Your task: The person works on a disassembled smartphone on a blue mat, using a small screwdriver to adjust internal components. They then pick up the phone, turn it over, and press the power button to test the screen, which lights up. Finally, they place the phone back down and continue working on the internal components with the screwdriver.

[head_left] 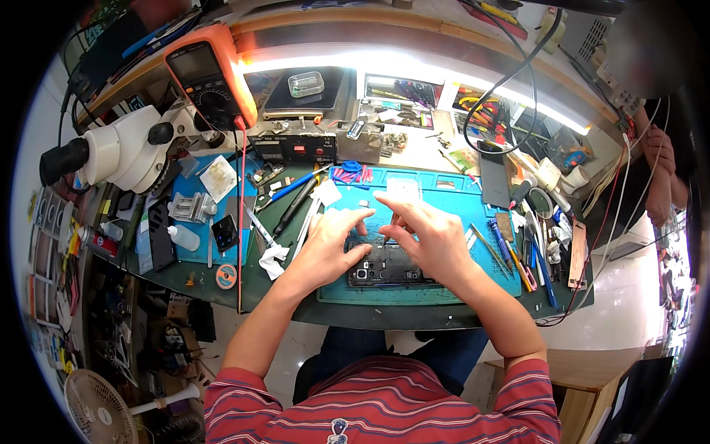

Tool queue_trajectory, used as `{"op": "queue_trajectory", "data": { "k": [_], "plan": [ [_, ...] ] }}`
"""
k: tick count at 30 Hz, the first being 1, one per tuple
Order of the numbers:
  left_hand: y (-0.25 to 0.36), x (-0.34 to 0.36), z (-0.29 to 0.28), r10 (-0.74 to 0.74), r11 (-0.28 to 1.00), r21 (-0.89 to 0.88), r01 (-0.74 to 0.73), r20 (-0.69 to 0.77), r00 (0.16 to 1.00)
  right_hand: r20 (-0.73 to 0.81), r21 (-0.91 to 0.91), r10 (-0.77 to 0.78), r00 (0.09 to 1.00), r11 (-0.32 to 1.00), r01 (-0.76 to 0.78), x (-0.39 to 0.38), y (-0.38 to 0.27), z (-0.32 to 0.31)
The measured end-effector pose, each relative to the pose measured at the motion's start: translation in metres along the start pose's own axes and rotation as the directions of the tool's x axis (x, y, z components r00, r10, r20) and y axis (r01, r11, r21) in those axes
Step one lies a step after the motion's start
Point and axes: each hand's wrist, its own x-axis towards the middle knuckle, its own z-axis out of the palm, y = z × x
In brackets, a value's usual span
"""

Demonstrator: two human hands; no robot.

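Note:
A smartphone with its back cover off lies flat on the blue work mat in front of me, its camera lenses at the left end. My left hand is over the phone's left end, thumb and forefinger apart, the thumb tip at its upper edge. Nothing shows between those fingers. Above the phone's upper edge, my right hand is bent into a pinch. A thin dark piece shows beneath its fingertips, but its kind is too small to tell. The right fingers partly cover the phone's middle.
At left stand an orange multimeter, a white microscope and a dropper bottle. A soldering iron lies left of the mat. Pens and tweezers lie right. A cable hangs above; another person's hands are far right.

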Motion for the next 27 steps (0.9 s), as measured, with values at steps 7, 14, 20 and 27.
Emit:
{"op": "queue_trajectory", "data": {
  "k": [7,14,20,27],
  "plan": [
    [-0.001,0.003,0.000,-0.007,1.000,-0.024,0.008,0.020,1.000,0.027,0.131,0.092,0.995,0.987,-0.095,-0.002,0.002,0.003],
    [0.002,0.018,-0.010,0.082,0.993,0.095,-0.070,-0.127,0.989,-0.434,0.351,0.333,0.837,0.918,-0.183,-0.002,0.053,-0.031],
    [-0.006,0.064,-0.003,0.179,0.966,0.232,-0.110,-0.302,0.936,-0.413,0.447,0.401,0.818,0.872,-0.201,-0.005,0.091,-0.011],
    [-0.020,0.067,0.011,0.230,0.931,0.352,-0.094,-0.365,0.902,-0.464,0.368,0.214,0.859,0.929,-0.033,-0.006,0.090,0.015]
  ]
}}
